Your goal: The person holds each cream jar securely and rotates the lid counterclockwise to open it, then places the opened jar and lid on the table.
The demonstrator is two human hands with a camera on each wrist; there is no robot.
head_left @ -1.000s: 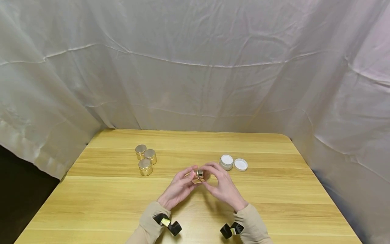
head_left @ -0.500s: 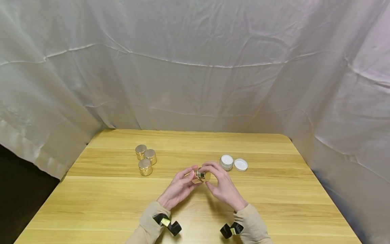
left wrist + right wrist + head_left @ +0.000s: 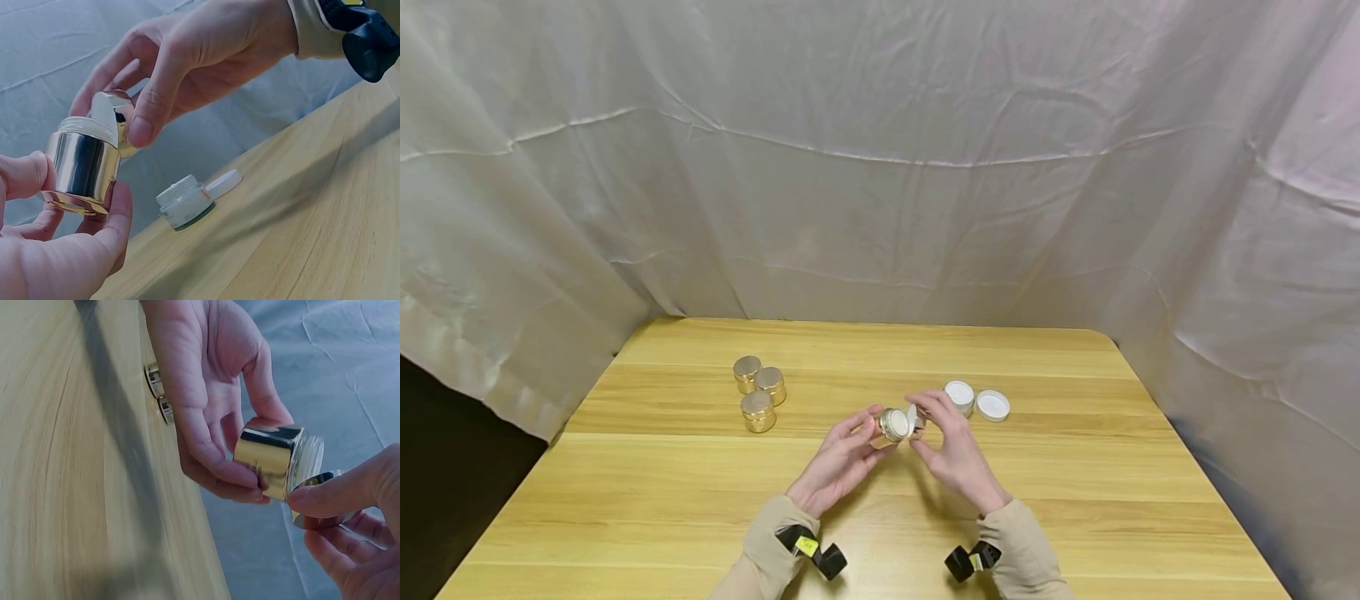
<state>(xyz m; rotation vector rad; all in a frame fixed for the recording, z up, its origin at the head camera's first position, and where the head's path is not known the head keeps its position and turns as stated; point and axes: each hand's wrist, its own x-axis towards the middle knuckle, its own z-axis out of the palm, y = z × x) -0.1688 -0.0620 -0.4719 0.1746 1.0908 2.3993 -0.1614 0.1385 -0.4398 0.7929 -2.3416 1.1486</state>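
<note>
Head view: left sleeve cut off by the edge at 7 o'clock, right sleeve at 5; right hand covers part of the open pale jar. Left wrist view: left hand cropped at 8 o'clock, fingers overlapping the held gold jar. Right wrist view: right thumb hides part of the lid; two gold containers at 11 o'clock partly behind left hand.

The shiny gold jar, its clear threaded neck bare and white showing at the mouth, was gripped in the left hand, tilted rightward above the worktop. Its gold lid, white inside, was pinched on edge by the right hand, close beside the neck.
</note>
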